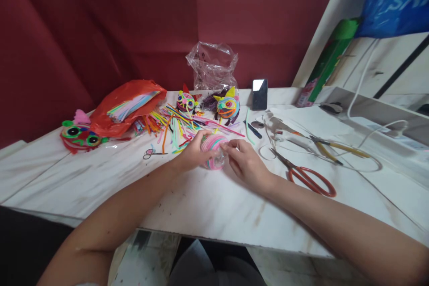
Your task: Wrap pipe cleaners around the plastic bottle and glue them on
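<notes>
Between my two hands, just above the marble-patterned tabletop, is a rounded ball (212, 144) banded in pink, white and teal, with a clear patch low on its right side. My left hand (194, 149) wraps round its left side and steadies it. On the right side, my right hand (243, 161) pinches with thumb and forefinger at the ball's surface. Whatever sits between those fingertips is too small to make out. Just behind the ball lies a loose spread of coloured pipe cleaners (177, 129).
Red-handled scissors (310, 178), pliers (335, 147) and a corded glue gun (288, 132) lie on the right. A phone (260, 94) leans at the back. Decorated animal heads (228, 105) and a red bag (129, 103) stand behind. Small scissors (152, 154) lie left.
</notes>
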Demonstrator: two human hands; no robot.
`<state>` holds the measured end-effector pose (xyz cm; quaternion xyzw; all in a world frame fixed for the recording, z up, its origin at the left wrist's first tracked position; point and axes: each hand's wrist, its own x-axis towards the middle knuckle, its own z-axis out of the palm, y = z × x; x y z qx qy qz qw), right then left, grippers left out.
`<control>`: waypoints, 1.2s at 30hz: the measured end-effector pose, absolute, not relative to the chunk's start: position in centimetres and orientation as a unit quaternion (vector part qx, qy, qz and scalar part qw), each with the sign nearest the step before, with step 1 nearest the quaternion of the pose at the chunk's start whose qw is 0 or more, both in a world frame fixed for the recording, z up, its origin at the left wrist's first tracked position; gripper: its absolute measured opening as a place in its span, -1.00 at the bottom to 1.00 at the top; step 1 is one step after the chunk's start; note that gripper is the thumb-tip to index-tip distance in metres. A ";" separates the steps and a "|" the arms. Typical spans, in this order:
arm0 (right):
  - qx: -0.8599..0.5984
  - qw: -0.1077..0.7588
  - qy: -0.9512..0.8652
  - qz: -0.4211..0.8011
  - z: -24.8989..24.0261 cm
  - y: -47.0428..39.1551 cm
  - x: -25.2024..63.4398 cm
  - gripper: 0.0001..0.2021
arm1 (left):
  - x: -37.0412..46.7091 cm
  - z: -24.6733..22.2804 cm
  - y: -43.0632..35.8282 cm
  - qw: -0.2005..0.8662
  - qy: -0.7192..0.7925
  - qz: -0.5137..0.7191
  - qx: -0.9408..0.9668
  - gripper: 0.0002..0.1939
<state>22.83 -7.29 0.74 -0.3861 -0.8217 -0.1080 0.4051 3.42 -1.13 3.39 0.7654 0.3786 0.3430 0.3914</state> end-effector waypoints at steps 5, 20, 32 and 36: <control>-0.377 0.408 -0.828 -0.075 0.9 -6.8 23.1 -0.65 | 3.3 3.7 -1.1 0.427 0.372 0.331 0.754 -0.38; -0.559 0.493 -0.660 0.095 7.0 -8.1 32.4 -0.74 | 3.2 3.2 -0.5 0.431 0.424 0.343 0.718 -0.43; -0.725 0.317 -0.611 -0.013 4.1 -11.5 38.1 -0.75 | 2.9 3.1 0.4 0.400 0.427 0.326 0.743 -0.36; -0.760 0.308 -0.572 -0.038 5.2 -8.9 39.2 -0.67 | 2.7 3.1 0.3 0.383 0.438 0.319 0.748 -0.37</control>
